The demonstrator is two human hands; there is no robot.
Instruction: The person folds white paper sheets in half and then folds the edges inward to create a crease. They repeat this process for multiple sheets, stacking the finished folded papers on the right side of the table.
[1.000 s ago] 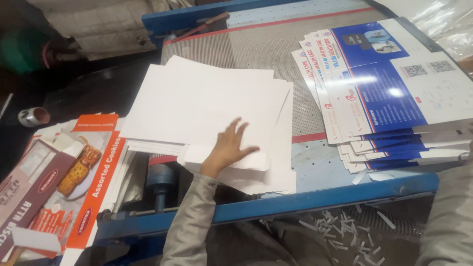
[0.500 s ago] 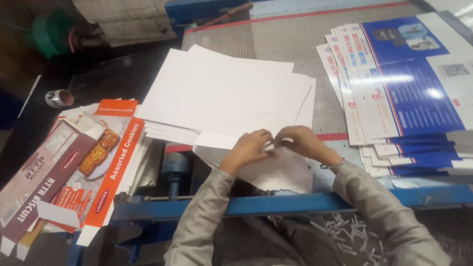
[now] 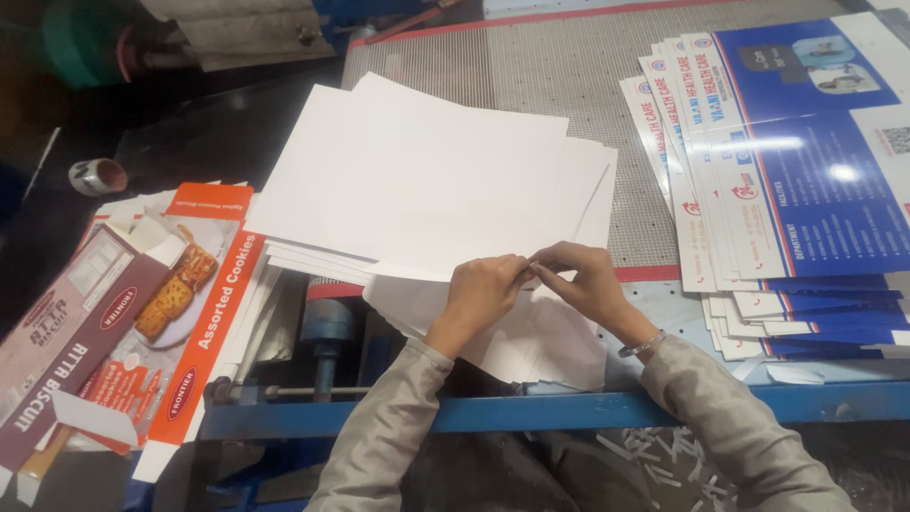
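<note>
My left hand (image 3: pixel 483 289) comes up from a grey sleeve at the bottom centre, wrist bent, fingers curled in toward the thumb. Its grip is pinched on the near edge of the white sheets (image 3: pixel 427 180). The fingertips meet those of the other hand at that edge.

My right hand (image 3: pixel 583 280) comes in from the lower right, forearm angled up and to the left, a thin bangle (image 3: pixel 643 344) at the wrist. Its thumb and forefinger are closed on the same paper edge, the remaining fingers loosely folded. Both grips hold paper; I cannot tell how many sheets each one pinches.

The white sheets lie fanned in a loose stack in the middle of the table (image 3: pixel 531 76), upper corners spread toward the far left and right. A few lower sheets stick out toward me under both hands and overhang the blue front rail (image 3: pixel 531 412).

To the right, well apart from the hands, a fanned pile of blue and white printed cards (image 3: pixel 787 190) rests on the mesh surface and the pale blue ledge. To the left, flattened orange and maroon biscuit cartons (image 3: pixel 123 322) lie overlapped, just beside the white stack. A roll of tape (image 3: pixel 98 176) sits on the dark surface at far left. White paper offcuts (image 3: pixel 664 455) litter the floor below the rail.
</note>
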